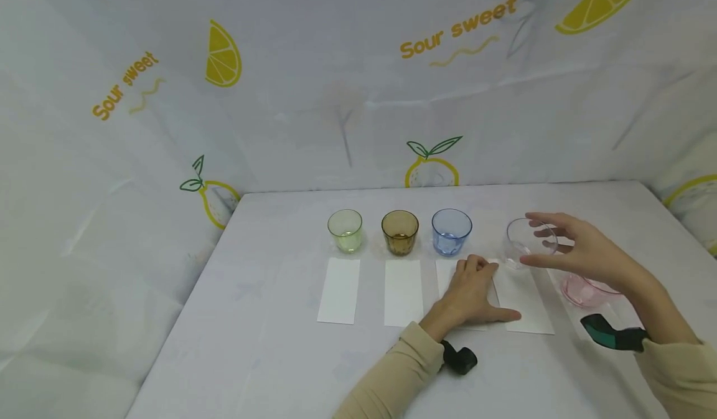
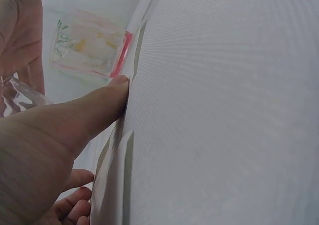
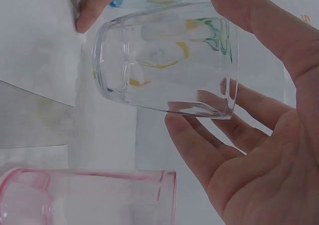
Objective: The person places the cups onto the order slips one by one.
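Note:
My right hand point(image 1: 594, 251) holds a clear glass tumbler point(image 1: 515, 244), thumb on one side and fingers on the other. In the right wrist view this tumbler point(image 3: 159, 60) has its rim toward the palm. Lower and to the left, my left hand point(image 1: 470, 294) rests with fingers spread over a white card point(image 1: 529, 307). Its thumb is on that card and its fingertips are at the card's upper left edge. Another white card point(image 1: 445, 273) lies partly hidden under this hand. A pink glass point(image 1: 585, 291) stands below the right wrist.
Green point(image 1: 345, 235), brown point(image 1: 400, 235) and blue point(image 1: 450, 235) glasses stand in a row toward the back. Two white cards, one on the left point(image 1: 338, 291) and another beside it point(image 1: 403, 291), lie before the green and brown ones. A lemon-print cloth point(image 1: 313, 126) hangs behind the table.

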`<control>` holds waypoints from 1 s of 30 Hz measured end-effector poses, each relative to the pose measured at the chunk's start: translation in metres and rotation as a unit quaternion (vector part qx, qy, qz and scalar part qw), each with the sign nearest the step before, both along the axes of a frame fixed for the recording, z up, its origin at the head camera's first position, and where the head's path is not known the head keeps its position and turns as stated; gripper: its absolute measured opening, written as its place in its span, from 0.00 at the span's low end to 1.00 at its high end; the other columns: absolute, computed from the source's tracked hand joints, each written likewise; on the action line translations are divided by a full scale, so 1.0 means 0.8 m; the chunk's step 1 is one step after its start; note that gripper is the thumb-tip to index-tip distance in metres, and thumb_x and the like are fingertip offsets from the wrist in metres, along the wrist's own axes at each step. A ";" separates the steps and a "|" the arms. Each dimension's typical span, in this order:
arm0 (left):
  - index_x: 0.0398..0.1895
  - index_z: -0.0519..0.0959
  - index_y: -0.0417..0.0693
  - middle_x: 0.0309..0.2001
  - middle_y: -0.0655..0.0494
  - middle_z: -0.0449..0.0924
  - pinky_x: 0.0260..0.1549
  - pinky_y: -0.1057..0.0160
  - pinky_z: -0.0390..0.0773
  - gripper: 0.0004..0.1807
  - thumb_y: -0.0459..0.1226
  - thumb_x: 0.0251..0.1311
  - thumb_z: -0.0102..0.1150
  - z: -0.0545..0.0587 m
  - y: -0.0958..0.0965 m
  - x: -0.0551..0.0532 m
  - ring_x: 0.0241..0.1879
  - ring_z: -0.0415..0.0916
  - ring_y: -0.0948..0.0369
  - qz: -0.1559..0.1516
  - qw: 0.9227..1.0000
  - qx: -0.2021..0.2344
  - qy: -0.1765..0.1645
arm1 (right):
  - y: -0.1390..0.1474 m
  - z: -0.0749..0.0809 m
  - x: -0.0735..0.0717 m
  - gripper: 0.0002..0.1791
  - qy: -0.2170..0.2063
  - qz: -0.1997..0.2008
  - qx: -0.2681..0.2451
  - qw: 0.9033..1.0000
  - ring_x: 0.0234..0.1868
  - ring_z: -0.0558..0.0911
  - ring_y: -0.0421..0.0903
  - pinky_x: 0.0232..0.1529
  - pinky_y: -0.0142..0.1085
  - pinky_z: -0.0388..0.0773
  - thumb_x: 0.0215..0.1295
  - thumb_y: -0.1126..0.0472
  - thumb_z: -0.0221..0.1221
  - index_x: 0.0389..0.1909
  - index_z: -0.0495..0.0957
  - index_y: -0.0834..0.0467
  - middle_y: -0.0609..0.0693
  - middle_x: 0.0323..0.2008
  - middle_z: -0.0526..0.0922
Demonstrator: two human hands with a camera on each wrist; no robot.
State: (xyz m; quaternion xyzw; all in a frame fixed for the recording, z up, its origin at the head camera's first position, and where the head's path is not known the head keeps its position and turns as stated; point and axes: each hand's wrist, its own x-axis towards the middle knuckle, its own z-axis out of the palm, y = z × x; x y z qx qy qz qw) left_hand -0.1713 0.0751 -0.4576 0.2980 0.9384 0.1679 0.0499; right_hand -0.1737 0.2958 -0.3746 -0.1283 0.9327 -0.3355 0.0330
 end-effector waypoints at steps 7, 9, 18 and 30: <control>0.73 0.70 0.57 0.65 0.60 0.68 0.57 0.75 0.68 0.49 0.68 0.50 0.69 0.001 -0.002 0.001 0.59 0.63 0.66 -0.003 1.000 0.003 0.002 | -0.001 -0.005 0.006 0.47 -0.007 0.023 -0.007 1.000 0.60 0.78 0.58 0.56 0.58 0.78 0.54 0.57 0.77 0.73 0.66 0.61 0.67 0.64 0.74; 0.72 0.70 0.57 0.64 0.60 0.68 0.57 0.75 0.68 0.49 0.68 0.49 0.70 0.001 -0.001 0.001 0.58 0.63 0.66 -0.004 1.000 0.003 0.006 | 0.000 -0.006 0.007 0.46 -0.008 0.029 -0.009 1.000 0.58 0.80 0.49 0.56 0.58 0.78 0.53 0.57 0.77 0.72 0.67 0.61 0.66 0.64 0.75; 0.73 0.70 0.58 0.65 0.61 0.68 0.57 0.75 0.68 0.49 0.68 0.49 0.69 0.000 -0.001 0.000 0.59 0.63 0.66 -0.003 1.000 0.003 0.006 | 0.001 -0.011 0.009 0.45 -0.008 0.060 -0.009 0.998 0.57 0.83 0.44 0.54 0.59 0.79 0.52 0.58 0.78 0.70 0.68 0.63 0.68 0.63 0.76; 0.73 0.70 0.57 0.65 0.61 0.68 0.58 0.76 0.67 0.50 0.68 0.49 0.70 0.004 -0.002 0.003 0.59 0.63 0.66 0.001 1.000 0.001 0.001 | -0.002 -0.012 0.015 0.45 -0.022 0.102 0.015 0.994 0.57 0.83 0.49 0.51 0.44 0.85 0.51 0.59 0.78 0.69 0.68 0.65 0.67 0.63 0.76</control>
